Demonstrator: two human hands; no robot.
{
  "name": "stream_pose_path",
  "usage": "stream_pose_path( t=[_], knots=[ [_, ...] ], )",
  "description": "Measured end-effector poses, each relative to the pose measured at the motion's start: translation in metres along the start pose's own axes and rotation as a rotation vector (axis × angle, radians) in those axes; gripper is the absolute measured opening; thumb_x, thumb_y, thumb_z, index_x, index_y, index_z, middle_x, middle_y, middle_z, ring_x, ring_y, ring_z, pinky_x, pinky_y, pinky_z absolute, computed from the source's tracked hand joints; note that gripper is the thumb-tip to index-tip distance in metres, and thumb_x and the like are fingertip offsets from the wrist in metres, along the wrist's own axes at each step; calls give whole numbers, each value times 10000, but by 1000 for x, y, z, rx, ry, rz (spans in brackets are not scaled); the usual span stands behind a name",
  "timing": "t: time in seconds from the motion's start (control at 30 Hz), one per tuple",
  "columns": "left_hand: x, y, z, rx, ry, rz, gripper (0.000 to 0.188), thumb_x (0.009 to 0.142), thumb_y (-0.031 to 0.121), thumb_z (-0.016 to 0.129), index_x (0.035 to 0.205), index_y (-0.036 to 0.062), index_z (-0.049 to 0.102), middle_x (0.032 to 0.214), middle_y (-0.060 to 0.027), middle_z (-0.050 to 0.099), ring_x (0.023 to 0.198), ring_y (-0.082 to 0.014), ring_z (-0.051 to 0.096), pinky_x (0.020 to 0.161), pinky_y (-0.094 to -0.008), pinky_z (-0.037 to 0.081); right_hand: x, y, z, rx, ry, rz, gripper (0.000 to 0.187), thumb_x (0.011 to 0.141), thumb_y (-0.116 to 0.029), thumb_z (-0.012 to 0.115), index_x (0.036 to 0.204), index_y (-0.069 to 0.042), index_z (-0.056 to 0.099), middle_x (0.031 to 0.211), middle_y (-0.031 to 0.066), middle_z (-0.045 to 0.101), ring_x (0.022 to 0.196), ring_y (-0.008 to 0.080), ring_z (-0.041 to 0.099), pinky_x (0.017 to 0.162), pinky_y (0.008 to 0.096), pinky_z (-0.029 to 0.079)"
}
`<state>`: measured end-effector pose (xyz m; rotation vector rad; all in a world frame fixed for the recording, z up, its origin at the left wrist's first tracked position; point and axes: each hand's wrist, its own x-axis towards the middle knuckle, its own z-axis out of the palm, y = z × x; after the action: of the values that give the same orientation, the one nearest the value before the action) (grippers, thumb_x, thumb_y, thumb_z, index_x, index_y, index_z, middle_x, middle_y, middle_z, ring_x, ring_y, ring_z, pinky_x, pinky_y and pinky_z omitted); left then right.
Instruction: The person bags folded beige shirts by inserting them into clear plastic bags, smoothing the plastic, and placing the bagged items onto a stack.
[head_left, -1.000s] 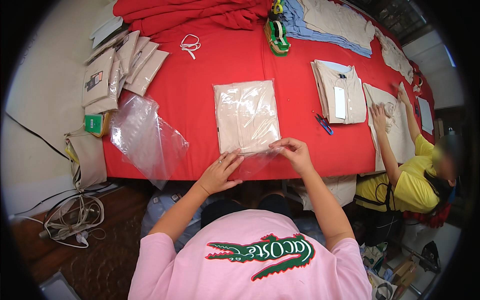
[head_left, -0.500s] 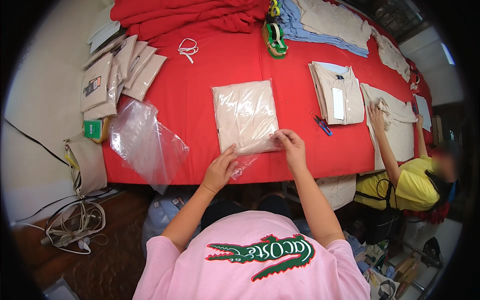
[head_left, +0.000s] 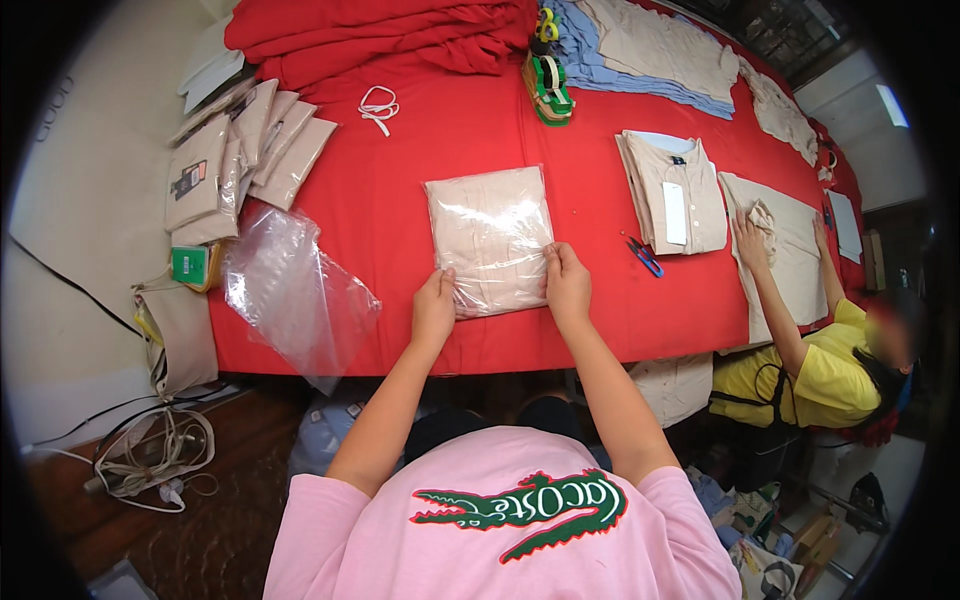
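Observation:
A folded beige garment in a clear plastic bag (head_left: 490, 235) lies flat on the red-covered table in front of me. My left hand (head_left: 434, 305) is closed on the bag's lower left edge, thumb on top. On the lower right edge, my right hand (head_left: 568, 285) grips the bag the same way. The fingers under the bag are hidden. To the left lies a pile of clear plastic bags (head_left: 290, 285), partly over the table's front edge. Folded beige shirts (head_left: 650, 205) with a white tag sit to the right, beside small blue-handled thread snips (head_left: 645, 257).
Bagged beige garments (head_left: 200, 175) are stacked at the left, above a green box (head_left: 188, 264). A green tape dispenser (head_left: 550, 90), a white cord (head_left: 378, 108) and bunched red cloth (head_left: 380, 40) lie farther back. At right, a co-worker in yellow (head_left: 820, 375) flattens a beige garment (head_left: 800, 265).
Both hands have shifted to the bag's sides and closed on them. The loose clear flap at the near edge no longer shows. The co-worker's far hand has moved up along the beige garment.

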<state>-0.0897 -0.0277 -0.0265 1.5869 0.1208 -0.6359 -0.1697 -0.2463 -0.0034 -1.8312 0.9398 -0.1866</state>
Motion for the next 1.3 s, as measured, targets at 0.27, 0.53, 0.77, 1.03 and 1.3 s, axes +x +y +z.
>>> stream_pose_path(
  t=[0.27, 0.53, 0.77, 1.03, 1.3],
  knots=[
    [7, 2, -12, 265, 48, -59, 254, 1048, 155, 679, 1190, -47, 619, 1027, -225, 729, 745, -340, 780, 623, -420, 652, 18, -3, -1, -485, 195, -108, 437, 984, -474, 752, 1180, -107, 617, 921, 182, 781, 890, 425, 766, 764, 549, 573],
    [3, 41, 36, 1073, 72, 802, 638, 1014, 216, 698, 1612, 114, 499, 1733, -185, 361, 1609, -414, 313, 1302, -581, 267, 29, 0, 10, -610, 147, -993, 586, 970, -166, 713, 1518, -44, 545, 1589, 214, 544, 1496, 381, 500, 1251, 548, 367],
    [51, 40, 44, 1227, -54, 749, 681, 1089, 434, 581, 1705, 201, 409, 1832, -134, 185, 1684, -425, 114, 1330, -647, 79, 52, 8, 13, -543, -84, -831, 700, 1084, -371, 603, 1673, -56, 391, 1749, 237, 334, 1622, 411, 321, 1314, 550, 286],
    [50, 43, 49, 1211, -63, 752, 670, 1069, 370, 605, 1688, 175, 438, 1811, -154, 241, 1667, -451, 153, 1311, -673, 110, 54, 4, 2, -521, -145, -816, 690, 1098, -385, 584, 1660, -33, 398, 1738, 246, 349, 1623, 418, 318, 1305, 562, 298],
    [50, 39, 48, 1269, 31, 726, 704, 1045, 386, 632, 1695, 206, 429, 1815, -137, 239, 1674, -424, 154, 1323, -652, 84, 55, 0, 10, -643, -134, -844, 695, 1098, -401, 569, 1659, -28, 398, 1725, 246, 369, 1612, 405, 339, 1292, 585, 305]
  ],
)
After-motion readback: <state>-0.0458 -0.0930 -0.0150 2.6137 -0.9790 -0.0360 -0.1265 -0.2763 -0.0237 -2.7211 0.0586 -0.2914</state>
